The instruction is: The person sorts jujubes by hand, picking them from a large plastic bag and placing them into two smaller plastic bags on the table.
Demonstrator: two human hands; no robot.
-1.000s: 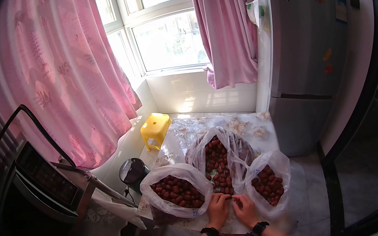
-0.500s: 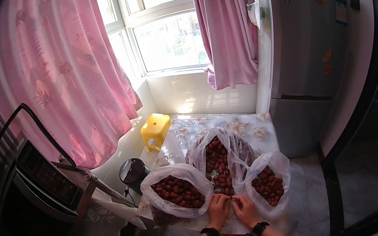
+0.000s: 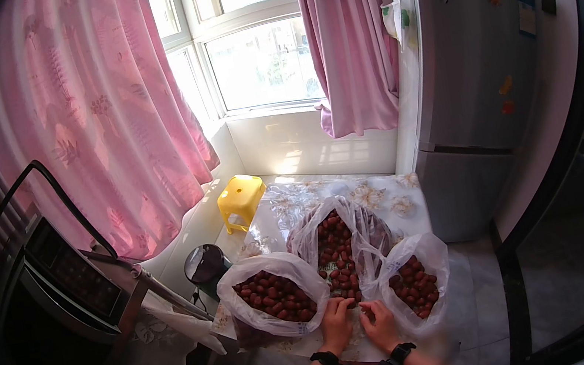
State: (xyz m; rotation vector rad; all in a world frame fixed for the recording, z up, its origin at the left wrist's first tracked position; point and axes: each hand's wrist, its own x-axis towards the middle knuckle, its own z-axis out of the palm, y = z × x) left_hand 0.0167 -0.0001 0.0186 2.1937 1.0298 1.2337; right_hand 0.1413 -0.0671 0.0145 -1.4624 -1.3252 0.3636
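Observation:
My left hand (image 3: 337, 325) is at the near edge of the middle plastic bag (image 3: 303, 238), its fingers closed by the red dates (image 3: 339, 250); what they grip is too small to tell. Close beside it on the right, my right hand (image 3: 379, 325) has its fingertips pinched together, their contents hidden. Dates spill from the middle bag toward both hands. A left bag (image 3: 234, 274) and a right bag (image 3: 436, 252), both open and white, hold more red dates. All three bags stand on a flowered tablecloth (image 3: 401, 204).
A yellow stool (image 3: 240, 196) and a dark round bin (image 3: 207, 266) stand left of the table. Further left is a black oven-like appliance (image 3: 69, 270). A grey fridge (image 3: 472, 82) rises at the right. Pink curtains (image 3: 89, 121) flank the window (image 3: 264, 63).
My left fingers have shifted very slightly upward, and the gap between the two hands' fingertips looks a little different. The bags have not moved.

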